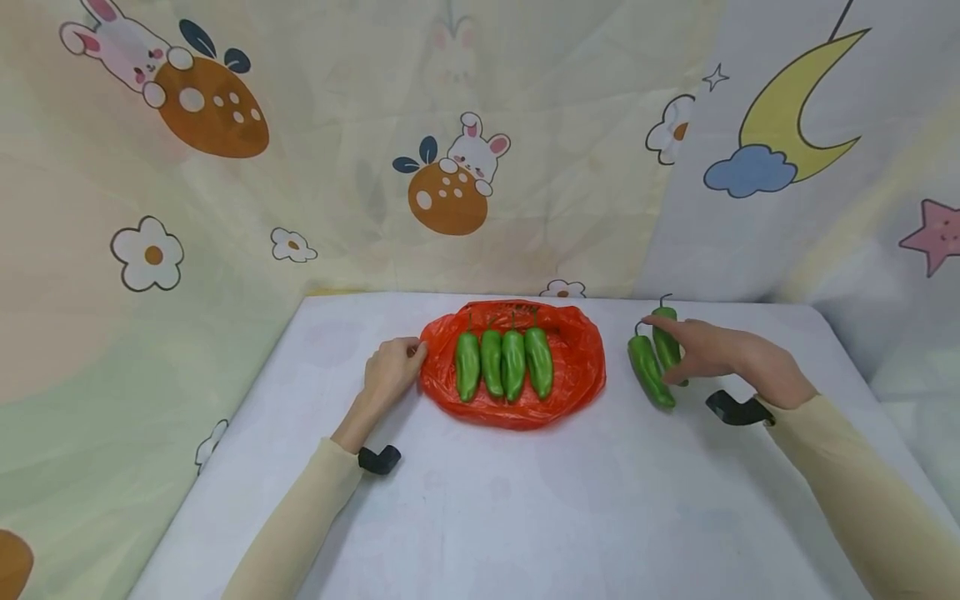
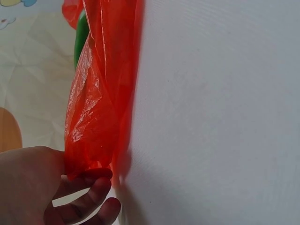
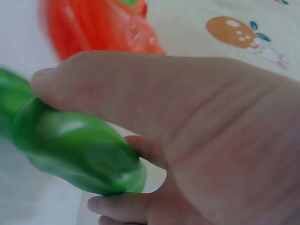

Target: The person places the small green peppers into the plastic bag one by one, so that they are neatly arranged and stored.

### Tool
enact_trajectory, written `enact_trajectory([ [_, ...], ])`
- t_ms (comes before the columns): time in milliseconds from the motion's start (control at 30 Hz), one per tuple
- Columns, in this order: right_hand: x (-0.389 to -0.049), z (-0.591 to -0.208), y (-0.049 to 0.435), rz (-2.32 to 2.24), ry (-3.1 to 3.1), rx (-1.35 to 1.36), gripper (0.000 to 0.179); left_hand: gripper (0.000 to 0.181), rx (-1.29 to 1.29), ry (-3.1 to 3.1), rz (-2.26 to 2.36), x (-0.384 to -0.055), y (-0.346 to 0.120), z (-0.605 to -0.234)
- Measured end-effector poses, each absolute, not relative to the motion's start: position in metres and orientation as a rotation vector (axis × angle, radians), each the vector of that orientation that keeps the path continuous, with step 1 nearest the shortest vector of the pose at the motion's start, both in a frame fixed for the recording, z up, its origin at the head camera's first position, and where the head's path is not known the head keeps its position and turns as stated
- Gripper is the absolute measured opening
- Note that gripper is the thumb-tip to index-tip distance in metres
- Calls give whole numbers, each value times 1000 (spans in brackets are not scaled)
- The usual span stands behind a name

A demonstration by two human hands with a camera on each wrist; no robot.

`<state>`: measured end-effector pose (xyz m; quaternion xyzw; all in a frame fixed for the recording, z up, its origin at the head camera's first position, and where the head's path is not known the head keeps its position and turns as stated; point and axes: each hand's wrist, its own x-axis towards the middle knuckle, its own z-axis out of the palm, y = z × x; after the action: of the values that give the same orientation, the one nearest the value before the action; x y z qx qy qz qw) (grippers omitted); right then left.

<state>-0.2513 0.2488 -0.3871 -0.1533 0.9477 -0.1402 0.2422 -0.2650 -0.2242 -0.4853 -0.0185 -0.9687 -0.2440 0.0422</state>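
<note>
My left hand (image 1: 388, 371) pinches the left edge of a red plastic bag (image 1: 577, 367); the left wrist view shows the thin film (image 2: 96, 112) between thumb and fingers. Several green peppers (image 1: 513, 367) lie side by side on the bag, stems pointing away. To the right of it, my right hand (image 1: 720, 354) has its thumb and fingers around a green pepper (image 3: 79, 150), which the hand partly covers in the head view. Another green pepper (image 1: 647, 367) lies close along its left side, tilted, with its stem toward the back.
The peppers and bag are on a white-covered table (image 1: 510, 508), toward its far edge. A cloth backdrop (image 1: 345, 167) printed with rabbits, flowers and a moon hangs behind and at the sides. Each wrist wears a black band (image 1: 379, 460).
</note>
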Motion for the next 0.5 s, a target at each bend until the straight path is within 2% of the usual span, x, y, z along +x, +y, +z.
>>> enact_trajectory([
  [500, -244, -371, 205, -540, 2673, -577, 98, 32, -74, -2958, -763, -265, -225, -486],
])
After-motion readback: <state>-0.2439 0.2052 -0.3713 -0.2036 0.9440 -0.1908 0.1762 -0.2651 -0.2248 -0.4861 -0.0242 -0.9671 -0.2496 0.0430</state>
